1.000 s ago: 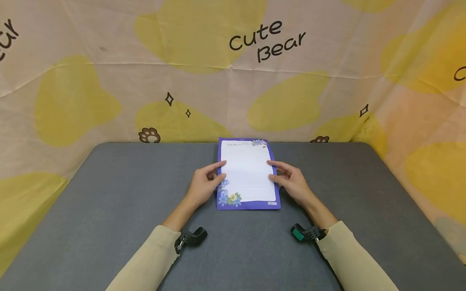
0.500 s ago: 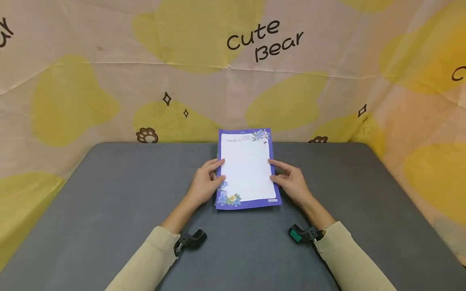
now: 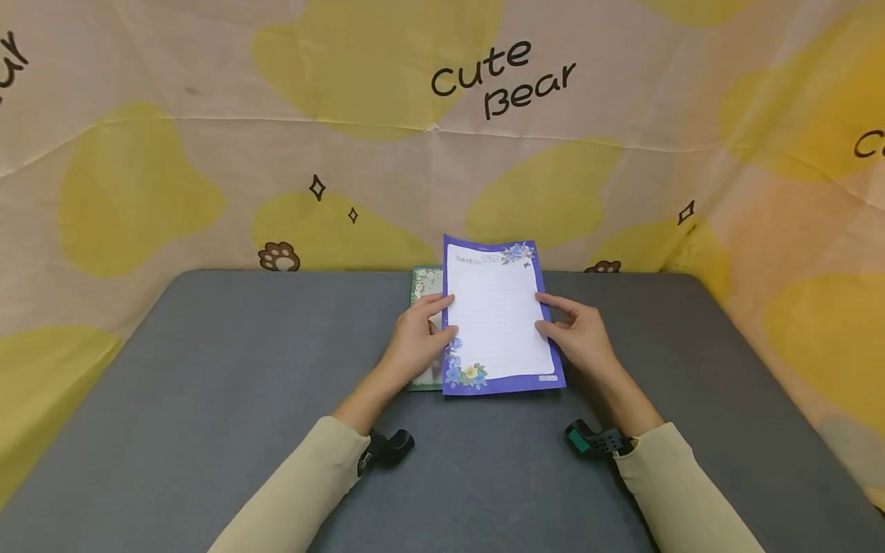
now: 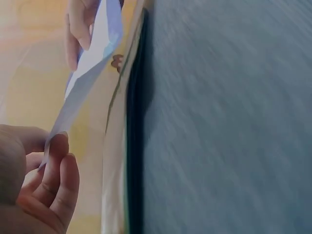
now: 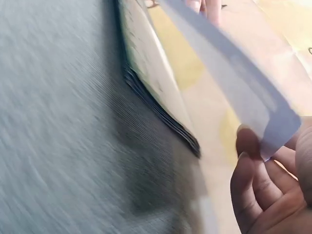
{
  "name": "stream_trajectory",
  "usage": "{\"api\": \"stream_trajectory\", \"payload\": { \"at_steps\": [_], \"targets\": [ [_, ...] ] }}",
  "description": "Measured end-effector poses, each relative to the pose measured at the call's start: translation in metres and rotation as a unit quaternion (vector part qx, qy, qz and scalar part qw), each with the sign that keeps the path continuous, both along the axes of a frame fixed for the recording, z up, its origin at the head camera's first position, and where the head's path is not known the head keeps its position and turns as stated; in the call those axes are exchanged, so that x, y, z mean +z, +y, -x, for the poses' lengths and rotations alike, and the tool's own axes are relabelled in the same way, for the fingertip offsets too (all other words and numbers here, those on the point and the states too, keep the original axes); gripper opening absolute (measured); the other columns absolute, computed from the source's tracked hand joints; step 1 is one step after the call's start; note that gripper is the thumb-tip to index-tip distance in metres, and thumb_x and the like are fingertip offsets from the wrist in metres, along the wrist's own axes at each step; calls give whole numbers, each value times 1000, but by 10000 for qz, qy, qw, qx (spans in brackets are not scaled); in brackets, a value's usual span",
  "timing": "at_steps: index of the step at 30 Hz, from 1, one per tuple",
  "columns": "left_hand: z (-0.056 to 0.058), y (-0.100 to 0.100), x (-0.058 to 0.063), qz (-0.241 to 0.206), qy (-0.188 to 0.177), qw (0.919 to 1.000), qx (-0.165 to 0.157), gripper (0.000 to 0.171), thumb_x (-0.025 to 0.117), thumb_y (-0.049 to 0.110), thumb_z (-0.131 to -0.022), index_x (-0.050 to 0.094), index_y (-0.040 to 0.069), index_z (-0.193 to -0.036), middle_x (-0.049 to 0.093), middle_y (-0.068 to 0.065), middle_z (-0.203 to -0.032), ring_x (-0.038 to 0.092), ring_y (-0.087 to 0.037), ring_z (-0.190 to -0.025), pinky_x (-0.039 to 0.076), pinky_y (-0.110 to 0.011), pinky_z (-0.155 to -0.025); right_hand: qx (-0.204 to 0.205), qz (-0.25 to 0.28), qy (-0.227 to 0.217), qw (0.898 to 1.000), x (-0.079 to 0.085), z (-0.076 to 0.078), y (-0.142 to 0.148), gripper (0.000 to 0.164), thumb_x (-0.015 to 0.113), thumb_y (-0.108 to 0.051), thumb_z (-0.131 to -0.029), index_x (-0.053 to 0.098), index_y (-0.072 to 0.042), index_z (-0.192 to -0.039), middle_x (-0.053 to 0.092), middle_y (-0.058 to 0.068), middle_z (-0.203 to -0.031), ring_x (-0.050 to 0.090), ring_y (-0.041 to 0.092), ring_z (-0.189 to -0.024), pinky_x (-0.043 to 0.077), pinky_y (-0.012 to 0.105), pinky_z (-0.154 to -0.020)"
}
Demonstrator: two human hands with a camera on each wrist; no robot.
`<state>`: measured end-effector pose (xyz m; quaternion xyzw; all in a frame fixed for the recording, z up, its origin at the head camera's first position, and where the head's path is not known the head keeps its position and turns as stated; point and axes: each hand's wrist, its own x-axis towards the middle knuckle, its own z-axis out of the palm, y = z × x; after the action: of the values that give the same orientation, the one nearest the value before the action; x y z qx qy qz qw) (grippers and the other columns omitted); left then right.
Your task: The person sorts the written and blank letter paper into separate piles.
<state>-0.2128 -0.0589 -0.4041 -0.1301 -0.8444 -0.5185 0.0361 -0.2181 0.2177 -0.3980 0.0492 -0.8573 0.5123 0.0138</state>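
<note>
A sheet of letter paper (image 3: 499, 315) with a purple border and blue flowers is held up between both hands, its lined white face showing. My left hand (image 3: 418, 334) pinches its left edge between thumb and fingers. The right edge is gripped the same way by my right hand (image 3: 579, 338). In both wrist views the sheet (image 5: 234, 78) bends slightly and is clear of the table. Beneath it on the table lies a stack of paper (image 3: 425, 286) with a green floral border, largely covered in the head view. The right wrist view shows its layered edge.
A grey table (image 3: 242, 384) spreads on all sides of the stack. Behind it hangs a cream and yellow cloth (image 3: 387, 177) printed with lettering and paw prints. Each wrist wears a dark strap with a camera (image 3: 390, 448).
Both hands have raised the purple sheet and shifted it to the right, with its top edge rising above the table's back edge. The green-bordered stack has come into view at its left.
</note>
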Motion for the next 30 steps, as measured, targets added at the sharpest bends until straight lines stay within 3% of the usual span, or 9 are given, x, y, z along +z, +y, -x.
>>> {"api": "stream_trajectory", "payload": {
  "at_steps": [2,6,13,20,24,25,26,27,30],
  "targets": [
    [1,7,2,2,-49,10000,-13,51,70,8,-93,59,7,-143,52,-10,-151,48,-11,-52,43,-22,-48,-61,-186,44,9998,4,0,4,48,69,-8,-94,60,-9,-141,62,22,-126,33,6,-42,32,22,-44],
    [5,22,5,24,-77,9999,-68,51,70,9,-93,59,7,-143,52,-10,-151,51,-10,-57,44,-23,-49,-185,-520,155,9984,11,0,14,47,69,-9,-94,62,-9,-140,64,23,-118,34,6,-44,33,23,-44],
    [10,50,6,-101,-230,9993,-264,52,70,8,-93,58,5,-143,50,-12,-153,51,-8,-55,45,-22,-49,-378,-1218,404,9910,23,-1,38,46,68,-9,-94,63,-9,-139,67,22,-114,46,11,-53,39,24,-47],
    [15,81,7,-170,-460,9984,-280,51,68,6,-93,57,3,-143,52,-16,-151,40,-6,-47,39,-19,-47,-679,-1637,305,9837,28,-2,62,47,67,-13,-94,61,-10,-141,68,24,-108,53,17,-64,42,25,-49],
    [17,94,5,-108,-502,9985,-193,50,68,5,-92,59,3,-141,71,-26,-101,31,-9,-44,35,-21,-47,-769,-1692,269,9822,25,0,71,48,66,-12,-94,61,-8,-141,67,26,-114,54,19,-67,44,24,-50],
    [17,97,4,-35,-499,9986,-166,50,69,6,-92,59,3,-141,72,-26,-98,30,-11,-44,35,-21,-49,-784,-1686,278,9822,24,0,73,48,66,-12,-93,61,-7,-140,68,26,-114,54,18,-66,44,24,-50],
    [17,100,3,99,-467,9988,-116,49,69,7,-92,60,4,-141,73,-24,-96,40,-10,-48,39,-21,-52,-802,-1685,285,9820,23,1,75,47,66,-11,-93,61,-6,-140,68,26,-113,53,17,-64,43,24,-49],
    [17,102,3,195,-489,9986,-110,49,69,8,-93,59,5,-141,73,-24,-96,40,-11,-49,40,-21,-53,-820,-1682,290,9819,22,1,77,47,66,-10,-92,62,-6,-139,68,24,-107,52,15,-61,42,25,-48],
    [18,110,1,492,-544,9973,-68,50,70,10,-93,59,6,-141,72,-17,-124,39,-12,-50,38,-22,-52,-871,-1734,313,9805,18,2,82,47,66,-9,-91,63,-4,-138,63,15,-78,45,13,-53,37,26,-45]
  ]
}}
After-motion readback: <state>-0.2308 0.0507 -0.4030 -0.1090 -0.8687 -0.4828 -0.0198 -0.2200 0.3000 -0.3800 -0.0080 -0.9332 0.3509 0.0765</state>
